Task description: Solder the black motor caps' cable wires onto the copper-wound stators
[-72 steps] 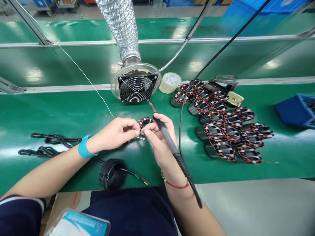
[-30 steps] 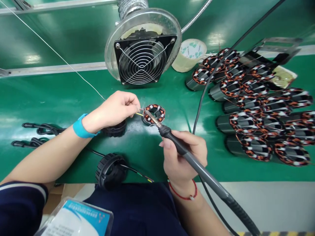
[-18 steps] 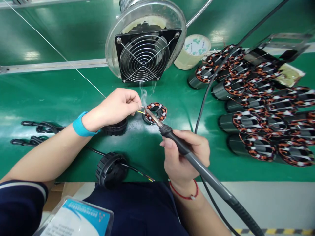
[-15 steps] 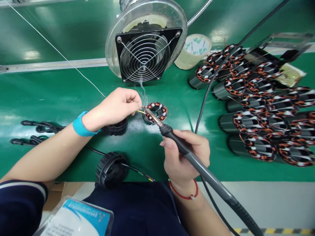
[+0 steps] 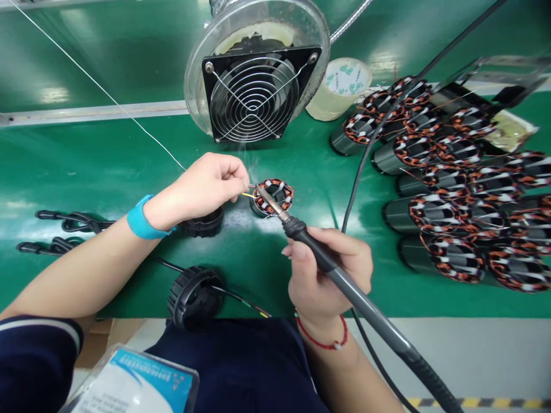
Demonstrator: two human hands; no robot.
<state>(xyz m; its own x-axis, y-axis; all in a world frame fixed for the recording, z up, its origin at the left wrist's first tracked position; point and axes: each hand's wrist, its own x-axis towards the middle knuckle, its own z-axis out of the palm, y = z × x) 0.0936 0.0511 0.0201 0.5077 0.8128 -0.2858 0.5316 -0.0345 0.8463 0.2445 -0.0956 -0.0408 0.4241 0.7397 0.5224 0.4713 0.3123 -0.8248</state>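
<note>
A small stator point(image 5: 275, 197) with copper windings lies on the green mat point(image 5: 107, 166) in the middle. My left hand point(image 5: 202, 188) is pinched shut on a thin solder wire point(image 5: 107, 99) that runs up to the far left, its end at the stator's left rim beside a yellow lead. My right hand point(image 5: 327, 275) grips the dark handle of a soldering iron point(image 5: 310, 246). The iron's metal tip touches the same spot on the stator. A faint wisp of smoke rises there.
A fume-extractor fan point(image 5: 253, 92) stands right behind the stator, a tape roll point(image 5: 340, 86) beside it. Several stators point(image 5: 451, 189) are heaped at the right. Two black round caps point(image 5: 193, 295) with cables point(image 5: 64, 229) lie near the left forearm. The iron's cord point(image 5: 365, 155) crosses the mat.
The view moved in closer on the stator. My right hand turned the iron down from upright and brought its tip to the stator's rim, where smoke rose. The left hand stays pinched on the wire.
</note>
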